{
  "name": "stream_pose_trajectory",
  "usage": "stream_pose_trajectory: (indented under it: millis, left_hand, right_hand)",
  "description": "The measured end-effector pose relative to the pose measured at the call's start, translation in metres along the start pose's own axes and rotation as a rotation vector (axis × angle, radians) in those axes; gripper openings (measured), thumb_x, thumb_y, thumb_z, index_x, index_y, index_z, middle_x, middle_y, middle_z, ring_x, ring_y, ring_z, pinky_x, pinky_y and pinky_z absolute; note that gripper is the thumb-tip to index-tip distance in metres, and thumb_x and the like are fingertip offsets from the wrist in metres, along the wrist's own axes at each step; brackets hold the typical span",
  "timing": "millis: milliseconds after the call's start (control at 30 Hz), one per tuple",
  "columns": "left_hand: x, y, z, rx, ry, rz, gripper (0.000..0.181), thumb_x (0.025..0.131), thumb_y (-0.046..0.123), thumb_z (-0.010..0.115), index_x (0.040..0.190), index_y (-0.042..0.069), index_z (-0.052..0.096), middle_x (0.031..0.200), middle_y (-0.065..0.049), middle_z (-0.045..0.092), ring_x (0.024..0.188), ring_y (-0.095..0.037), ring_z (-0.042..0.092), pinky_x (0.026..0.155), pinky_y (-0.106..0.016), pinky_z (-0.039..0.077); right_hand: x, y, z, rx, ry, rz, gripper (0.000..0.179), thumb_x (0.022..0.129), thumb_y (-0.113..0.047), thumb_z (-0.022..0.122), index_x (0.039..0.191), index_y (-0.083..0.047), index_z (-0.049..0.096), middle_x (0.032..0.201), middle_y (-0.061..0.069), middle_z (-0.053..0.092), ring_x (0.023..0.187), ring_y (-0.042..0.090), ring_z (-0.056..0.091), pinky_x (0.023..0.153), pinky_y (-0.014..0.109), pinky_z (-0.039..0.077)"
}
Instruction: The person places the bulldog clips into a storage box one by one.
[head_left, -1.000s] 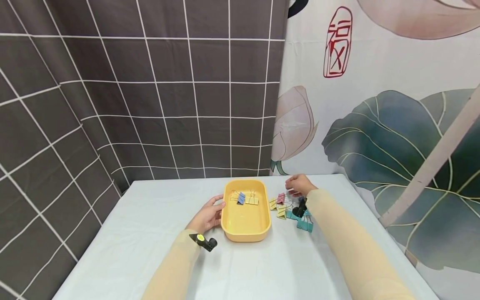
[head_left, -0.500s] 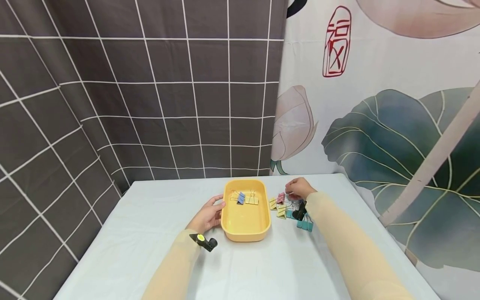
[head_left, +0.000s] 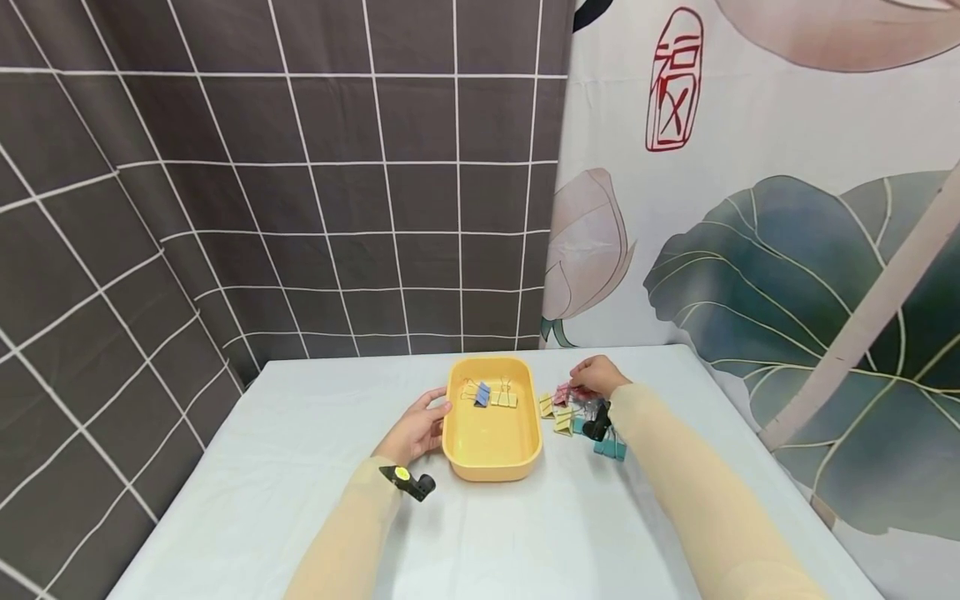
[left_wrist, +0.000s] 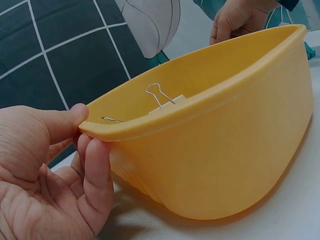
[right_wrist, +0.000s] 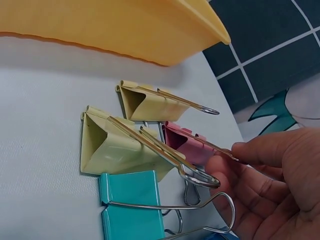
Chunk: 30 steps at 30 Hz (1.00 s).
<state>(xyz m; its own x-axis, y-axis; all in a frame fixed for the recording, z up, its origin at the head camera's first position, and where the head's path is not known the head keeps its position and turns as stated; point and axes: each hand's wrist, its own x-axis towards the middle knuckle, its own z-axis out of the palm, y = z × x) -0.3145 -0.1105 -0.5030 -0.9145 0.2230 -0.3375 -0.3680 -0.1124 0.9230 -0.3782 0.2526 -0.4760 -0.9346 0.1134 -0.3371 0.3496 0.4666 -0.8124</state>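
Observation:
My left hand (left_wrist: 55, 165) pinches the rim of a yellow plastic bin (left_wrist: 215, 150) between thumb and fingers, at its left side. Inside the bin lie a blue binder clip (head_left: 482, 395) and a pale yellow binder clip (head_left: 504, 401). To the right of the bin, my right hand (right_wrist: 275, 180) pinches the wire handle of a pink binder clip (right_wrist: 187, 143) between thumb and finger. The pink clip sits among other clips on the white table. Two yellow binder clips (right_wrist: 117, 145) and a teal binder clip (right_wrist: 132, 205) are close by.
Another teal clip (head_left: 611, 450) lies nearer the front, partly by the right sleeve (head_left: 690, 475). The white tablecloth (head_left: 247, 475) spreads around the bin. A dark grid curtain (head_left: 337, 208) and a flower-printed curtain (head_left: 600, 125) stand behind the table.
My right hand's fingers have come together and moved slightly toward the pink clip, now pinching its handle. My left hand and the bin stay in place.

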Motion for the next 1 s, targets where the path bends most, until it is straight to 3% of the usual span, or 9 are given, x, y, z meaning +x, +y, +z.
stream_pose_trajectory:
  millis: [567,1000]
  left_hand:
    - [-0.003,0.002,0.001,0.003,0.002,0.004,0.05,0.105,0.02,0.058,0.152,0.021,0.043,0.112,-0.017,0.068,0.078,-0.015,0.065,0.062,-0.025,0.056]
    - [-0.001,0.0,0.001,-0.009,0.001,0.007,0.049,0.105,0.02,0.057,0.151,0.021,0.043,0.115,-0.018,0.067,0.081,-0.017,0.066,0.064,-0.026,0.057]
  right_hand:
    - [-0.003,-0.011,-0.005,-0.006,-0.001,-0.017,0.024,0.096,0.0,0.065,0.119,0.006,0.062,0.096,0.018,0.068,0.068,0.018,0.064,0.064,0.026,0.058]
    - [-0.002,-0.026,-0.014,0.03,-0.035,-0.049,0.038,0.095,0.003,0.066,0.131,0.01,0.054,0.098,0.02,0.067,0.065,0.018,0.063,0.064,0.028,0.059]
